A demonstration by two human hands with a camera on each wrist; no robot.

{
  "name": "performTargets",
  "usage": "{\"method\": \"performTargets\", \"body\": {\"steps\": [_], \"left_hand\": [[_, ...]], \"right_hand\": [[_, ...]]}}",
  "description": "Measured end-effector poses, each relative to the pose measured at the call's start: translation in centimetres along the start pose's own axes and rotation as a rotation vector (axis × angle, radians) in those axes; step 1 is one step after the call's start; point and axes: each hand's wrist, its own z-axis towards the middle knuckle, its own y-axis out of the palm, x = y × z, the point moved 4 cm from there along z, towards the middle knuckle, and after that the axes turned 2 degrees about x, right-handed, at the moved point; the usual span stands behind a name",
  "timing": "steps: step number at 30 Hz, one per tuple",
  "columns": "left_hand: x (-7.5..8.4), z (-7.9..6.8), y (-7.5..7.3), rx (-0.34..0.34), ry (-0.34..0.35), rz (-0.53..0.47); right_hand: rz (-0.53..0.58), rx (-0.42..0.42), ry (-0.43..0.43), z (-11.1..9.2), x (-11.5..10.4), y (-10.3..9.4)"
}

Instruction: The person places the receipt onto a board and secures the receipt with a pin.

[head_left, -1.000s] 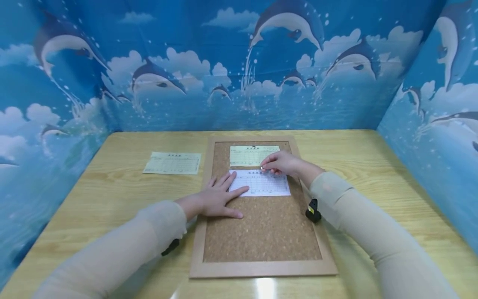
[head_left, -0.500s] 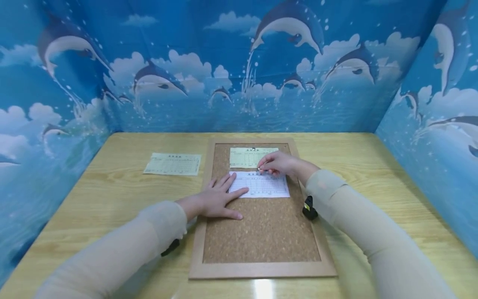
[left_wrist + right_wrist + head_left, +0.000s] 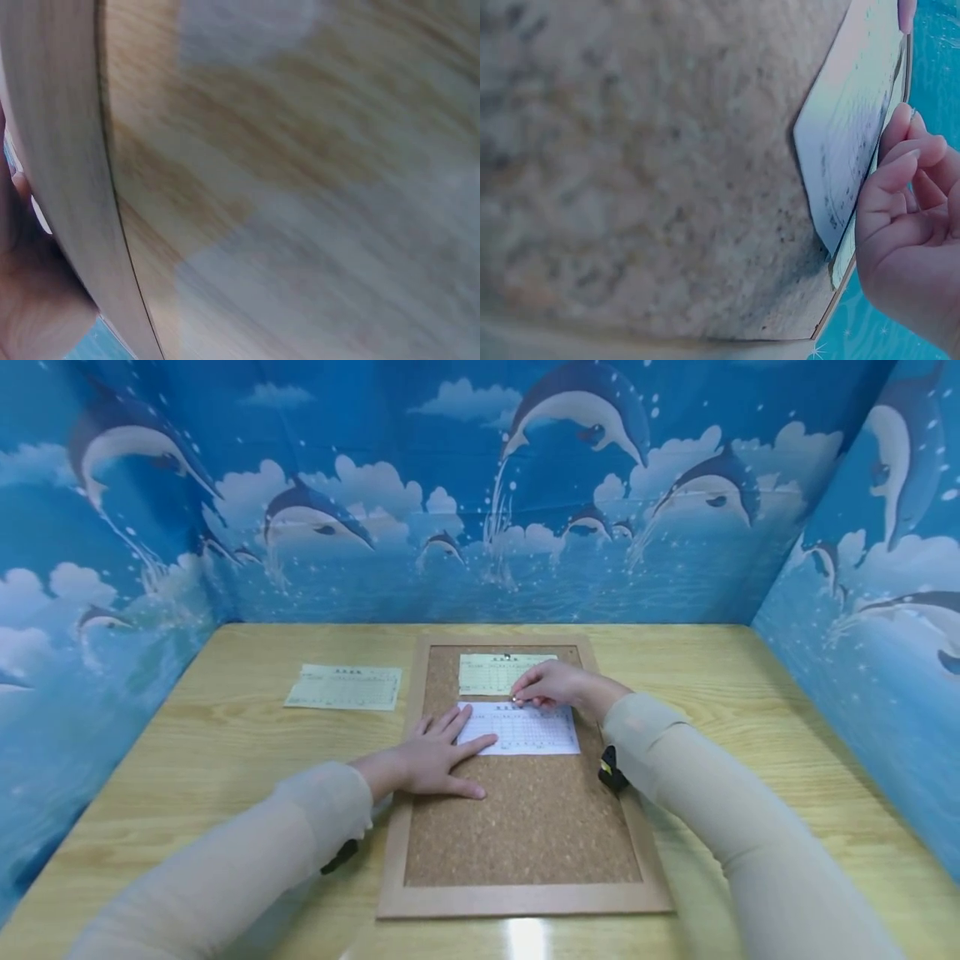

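A framed corkboard (image 3: pixel 525 827) lies on the table. A white printed form (image 3: pixel 536 737) rests across its upper half, below a pale green form (image 3: pixel 480 677) with a small pin (image 3: pixel 507 657) at its top edge. My left hand (image 3: pixel 435 762) lies spread over the board's left frame, fingertips on the white form's left side. At that form's top edge my right hand (image 3: pixel 553 685) pinches a tiny shiny push pin (image 3: pixel 514 699) between thumb and forefinger, mostly hidden by the fingers. In the right wrist view, the curled right hand (image 3: pixel 911 217) sits beside the white form (image 3: pixel 840 150).
Another pale green form (image 3: pixel 345 687) lies on the wooden table (image 3: pixel 247 735) left of the board. A second small pin (image 3: pixel 572 652) shows near the board's top right corner. Blue dolphin-print curtains (image 3: pixel 450 568) enclose the back and sides.
My right hand has shifted slightly left along the white form's top edge, with the push pin still pinched. The left hand has stayed in place.
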Motion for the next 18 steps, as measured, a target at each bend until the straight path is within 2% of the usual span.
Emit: {"method": "performTargets", "body": {"steps": [9,14,18], "left_hand": [[0.10,-0.10,-0.07,-0.008,-0.009,-0.007],[0.15,-0.04,-0.11,-0.005,-0.007,-0.004],[0.14,-0.04,-0.19,-0.001,-0.004,-0.001]], "right_hand": [[-0.089,-0.009,0.002,0.44,-0.15,0.12],[-0.146,0.020,0.032,0.41,-0.49,0.31],[-0.139,0.049,0.049,0.39,-0.73,0.54]]}}
